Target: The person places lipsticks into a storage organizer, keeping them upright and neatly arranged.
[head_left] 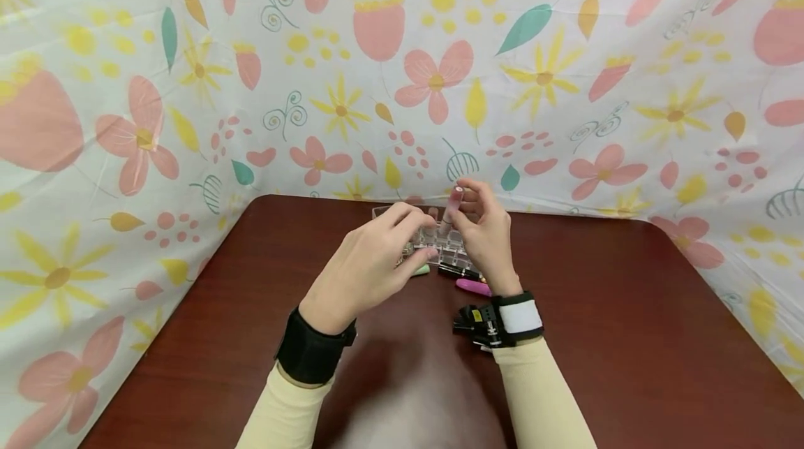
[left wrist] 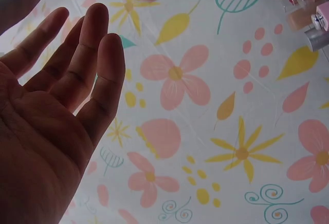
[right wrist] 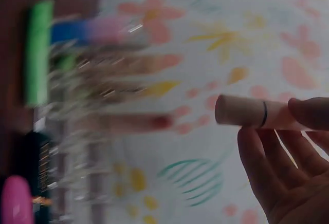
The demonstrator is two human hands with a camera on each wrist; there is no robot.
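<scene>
My right hand [head_left: 493, 229] pinches a pale pink lipstick tube [right wrist: 240, 112] between thumb and fingers, with a dark ring round its middle. In the head view the tube stands tilted over a clear plastic lipstick organizer [head_left: 447, 255] at the back of the table. Several tubes stand in the organizer's slots, blurred in the right wrist view. My left hand [head_left: 370, 260] hovers at the organizer's left side and partly hides it. In the left wrist view its fingers are relaxed, with nothing in the palm.
In front of the organizer lie a light green tube [right wrist: 40, 54], a black tube [head_left: 457, 271] with a gold band and a magenta tube [head_left: 472, 287]. The brown table [head_left: 628, 309] meets a flower-print cloth [head_left: 389, 107] behind the organizer.
</scene>
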